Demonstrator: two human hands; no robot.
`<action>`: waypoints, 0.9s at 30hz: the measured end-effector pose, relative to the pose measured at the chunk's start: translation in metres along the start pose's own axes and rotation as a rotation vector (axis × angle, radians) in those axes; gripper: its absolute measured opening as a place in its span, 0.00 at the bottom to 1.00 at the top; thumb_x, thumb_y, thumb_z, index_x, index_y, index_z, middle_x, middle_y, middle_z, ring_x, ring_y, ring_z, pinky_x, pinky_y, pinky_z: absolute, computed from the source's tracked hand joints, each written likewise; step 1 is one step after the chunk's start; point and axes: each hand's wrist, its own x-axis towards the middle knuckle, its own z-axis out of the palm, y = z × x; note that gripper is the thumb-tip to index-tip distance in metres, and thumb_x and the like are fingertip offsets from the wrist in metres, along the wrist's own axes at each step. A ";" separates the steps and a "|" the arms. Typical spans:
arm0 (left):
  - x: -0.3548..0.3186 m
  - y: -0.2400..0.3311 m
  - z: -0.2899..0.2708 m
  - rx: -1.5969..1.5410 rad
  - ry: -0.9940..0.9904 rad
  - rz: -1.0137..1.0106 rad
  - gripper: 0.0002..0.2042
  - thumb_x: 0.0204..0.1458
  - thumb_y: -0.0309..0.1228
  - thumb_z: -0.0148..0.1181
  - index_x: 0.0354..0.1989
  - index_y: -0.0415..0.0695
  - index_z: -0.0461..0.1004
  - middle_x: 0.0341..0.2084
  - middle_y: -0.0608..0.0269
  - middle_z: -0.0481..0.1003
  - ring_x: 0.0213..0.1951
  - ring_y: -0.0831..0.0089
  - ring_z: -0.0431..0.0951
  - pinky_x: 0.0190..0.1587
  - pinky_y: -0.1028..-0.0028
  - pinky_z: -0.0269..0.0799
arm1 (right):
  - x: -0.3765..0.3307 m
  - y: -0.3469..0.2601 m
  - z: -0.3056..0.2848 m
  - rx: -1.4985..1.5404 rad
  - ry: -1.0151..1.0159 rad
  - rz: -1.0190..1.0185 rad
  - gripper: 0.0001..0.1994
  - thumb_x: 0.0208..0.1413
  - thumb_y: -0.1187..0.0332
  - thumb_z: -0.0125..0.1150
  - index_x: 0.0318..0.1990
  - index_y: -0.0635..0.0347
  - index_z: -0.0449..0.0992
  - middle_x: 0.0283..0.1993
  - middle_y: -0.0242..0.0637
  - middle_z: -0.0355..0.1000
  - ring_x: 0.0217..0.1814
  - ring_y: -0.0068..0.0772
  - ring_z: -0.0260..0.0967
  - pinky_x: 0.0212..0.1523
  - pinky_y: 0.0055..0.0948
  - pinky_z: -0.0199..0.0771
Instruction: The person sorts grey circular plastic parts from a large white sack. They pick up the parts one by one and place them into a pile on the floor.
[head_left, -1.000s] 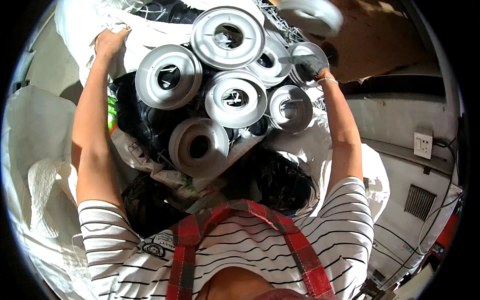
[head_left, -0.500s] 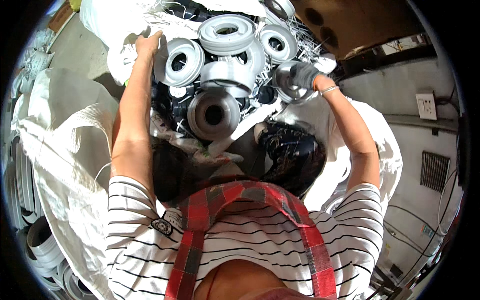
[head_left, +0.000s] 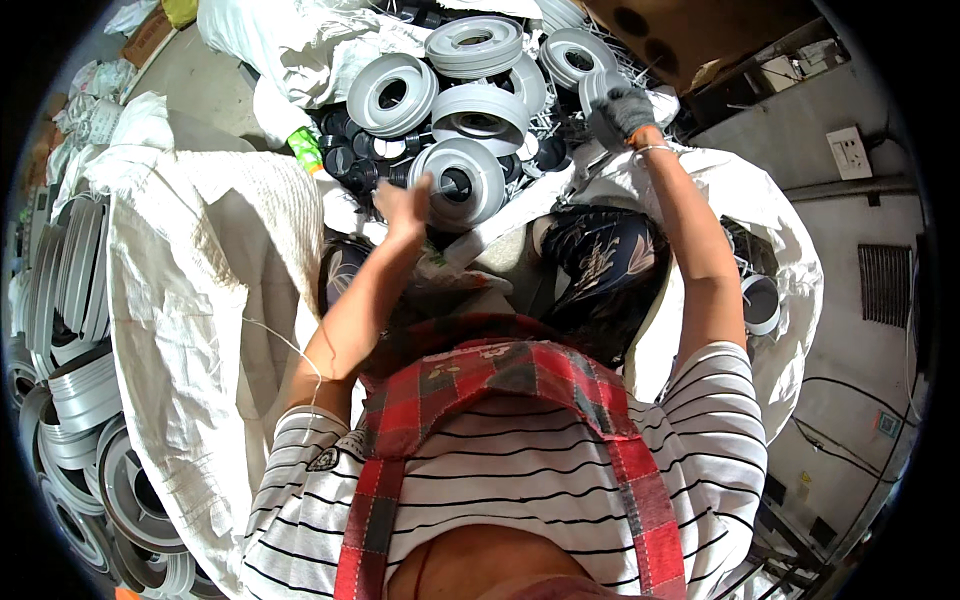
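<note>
My right hand [head_left: 624, 116], in a dark grey knit glove with an orange cuff, grips a round grey plastic ring part [head_left: 596, 92] at the right of the pile, its disc tilted up. My bare left hand [head_left: 404, 206] is smeared by motion, beside the left edge of the nearest grey ring part [head_left: 463, 190]. Its fingers are too blurred to read. Behind these lie more flanged ring parts: a standing one [head_left: 481, 108], one at the left [head_left: 391, 94] and one at the back [head_left: 474, 46]. Small black caps [head_left: 366, 175] lie among them.
Large white woven sacks stand open on my left [head_left: 160, 260] and right [head_left: 785, 215]. Many grey rings [head_left: 85, 390] are stacked at the far left. A brown cardboard box [head_left: 690, 35] stands at the back right, near a wall with a socket [head_left: 848, 152] and cables.
My left hand has left the white sack at the upper left and come down right to the nearest ring. The ring at my right hand has tipped up. The view has shifted.
</note>
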 end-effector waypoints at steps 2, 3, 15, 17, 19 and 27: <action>-0.028 -0.004 0.012 -0.104 -0.107 -0.237 0.35 0.38 0.37 0.66 0.52 0.31 0.57 0.51 0.43 0.58 0.50 0.51 0.64 0.50 0.63 0.63 | -0.004 0.000 -0.024 0.246 0.111 0.172 0.16 0.47 0.54 0.53 0.31 0.58 0.75 0.35 0.45 0.72 0.40 0.48 0.69 0.40 0.39 0.69; -0.057 0.029 0.020 -0.273 -0.128 -0.376 0.28 0.39 0.34 0.66 0.47 0.33 0.63 0.43 0.49 0.66 0.44 0.56 0.70 0.44 0.64 0.68 | -0.005 0.002 -0.027 0.450 0.126 0.317 0.18 0.46 0.51 0.54 0.34 0.58 0.75 0.37 0.46 0.72 0.42 0.48 0.68 0.41 0.39 0.67; -0.063 0.092 0.001 -0.339 -0.465 -0.137 0.37 0.53 0.52 0.50 0.59 0.31 0.53 0.52 0.51 0.66 0.48 0.60 0.71 0.51 0.70 0.64 | -0.064 -0.123 -0.102 0.373 0.657 -0.057 0.10 0.48 0.64 0.54 0.33 0.60 0.73 0.33 0.41 0.71 0.33 0.41 0.69 0.35 0.33 0.71; -0.068 0.106 -0.014 -0.695 -0.641 -0.056 0.38 0.52 0.53 0.50 0.60 0.33 0.50 0.54 0.50 0.64 0.53 0.61 0.67 0.59 0.68 0.56 | -0.075 -0.148 -0.100 0.455 0.558 -0.280 0.13 0.42 0.70 0.56 0.39 0.58 0.72 0.39 0.39 0.71 0.40 0.42 0.69 0.40 0.34 0.71; -0.086 0.125 -0.037 -1.013 -1.103 -0.210 0.32 0.53 0.49 0.52 0.55 0.31 0.57 0.48 0.43 0.68 0.53 0.58 0.66 0.60 0.60 0.56 | -0.074 -0.177 -0.094 0.403 0.277 -0.408 0.16 0.37 0.70 0.56 0.39 0.58 0.71 0.39 0.38 0.70 0.39 0.40 0.68 0.39 0.35 0.70; -0.066 0.131 -0.067 -0.405 -0.234 0.206 0.21 0.45 0.32 0.65 0.46 0.35 0.68 0.37 0.59 0.73 0.36 0.72 0.73 0.40 0.74 0.68 | -0.026 -0.142 -0.036 0.754 0.336 0.419 0.23 0.45 0.54 0.58 0.44 0.64 0.71 0.45 0.50 0.69 0.50 0.49 0.65 0.51 0.37 0.65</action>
